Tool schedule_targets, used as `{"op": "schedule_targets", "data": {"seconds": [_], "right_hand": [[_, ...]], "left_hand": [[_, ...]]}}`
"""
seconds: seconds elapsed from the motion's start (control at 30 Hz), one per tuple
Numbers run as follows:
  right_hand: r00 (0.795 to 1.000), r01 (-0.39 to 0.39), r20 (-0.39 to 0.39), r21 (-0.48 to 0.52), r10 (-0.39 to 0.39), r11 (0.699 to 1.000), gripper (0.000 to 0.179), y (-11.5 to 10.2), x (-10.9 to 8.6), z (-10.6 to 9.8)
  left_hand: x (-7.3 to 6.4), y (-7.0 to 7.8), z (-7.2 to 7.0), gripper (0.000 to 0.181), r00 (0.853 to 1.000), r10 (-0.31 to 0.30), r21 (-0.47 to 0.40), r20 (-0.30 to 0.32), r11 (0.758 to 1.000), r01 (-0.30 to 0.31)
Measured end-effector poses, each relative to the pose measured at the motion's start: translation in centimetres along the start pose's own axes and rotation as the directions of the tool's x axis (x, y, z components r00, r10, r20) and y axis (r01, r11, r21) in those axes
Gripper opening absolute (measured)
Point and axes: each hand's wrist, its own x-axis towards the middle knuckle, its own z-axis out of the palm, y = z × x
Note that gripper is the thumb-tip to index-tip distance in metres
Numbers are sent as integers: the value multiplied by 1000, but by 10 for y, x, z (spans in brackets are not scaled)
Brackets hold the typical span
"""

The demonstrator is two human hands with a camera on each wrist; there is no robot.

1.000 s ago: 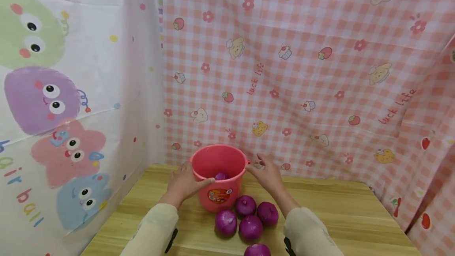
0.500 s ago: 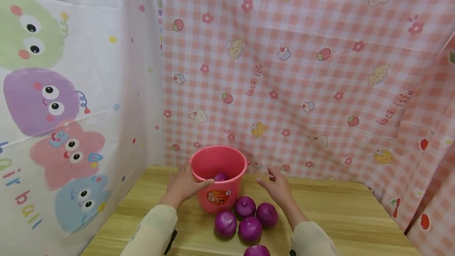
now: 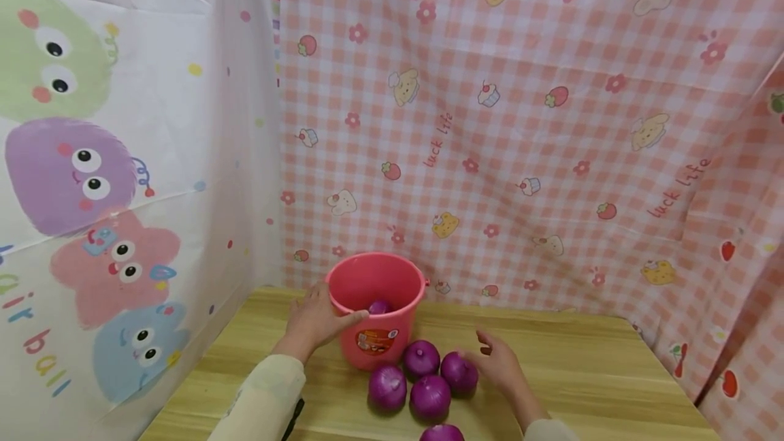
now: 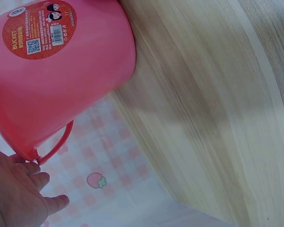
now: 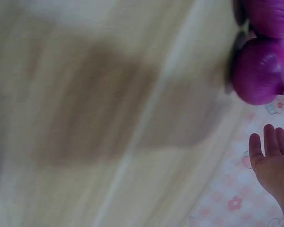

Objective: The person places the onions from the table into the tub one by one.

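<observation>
A pink bucket stands upright on the table with a purple onion inside. My left hand rests against its left side, thumb along the front of the rim and fingers spread near the handle. My right hand is just right of the rightmost purple onion, fingers loosely extended and holding nothing. Beside that onion sit a back onion, a front onion and a left onion. In the right wrist view the palm of my right hand faces the camera.
Another onion lies nearer me, cut off by the lower frame edge. The wooden table reaches back to a pink checked cloth. A white cartoon-print cloth hangs along the left.
My right hand has left the bucket's right rim and moved down and right to the rightmost onion. My left hand and the bucket keep their places.
</observation>
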Motion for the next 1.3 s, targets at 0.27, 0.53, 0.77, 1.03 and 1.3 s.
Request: {"op": "schedule_targets", "data": {"seconds": [0.27, 0.53, 0.77, 1.03, 1.3], "right_hand": [[998, -7, 64, -7, 7, 1000, 80, 20, -8, 9], [995, 3, 100, 7, -4, 1000, 88, 31, -9, 20], [996, 25, 80, 5, -25, 1000, 91, 31, -10, 27], [996, 46, 81, -19, -44, 999, 88, 32, -10, 29], [996, 23, 83, -47, -19, 999, 86, 32, -9, 29]], "left_hand": [[1, -4, 1, 123, 1000, 4, 9, -5, 1000, -4], [0, -3, 2, 121, 1000, 7, 13, -15, 1000, -7], [-1, -1, 0, 119, 1000, 5, 6, -10, 1000, -5], [1, 0, 1, 120, 1000, 5, 8, -8, 1000, -5], [0, 1, 0, 119, 1000, -6, -7, -1, 1000, 6]]}}
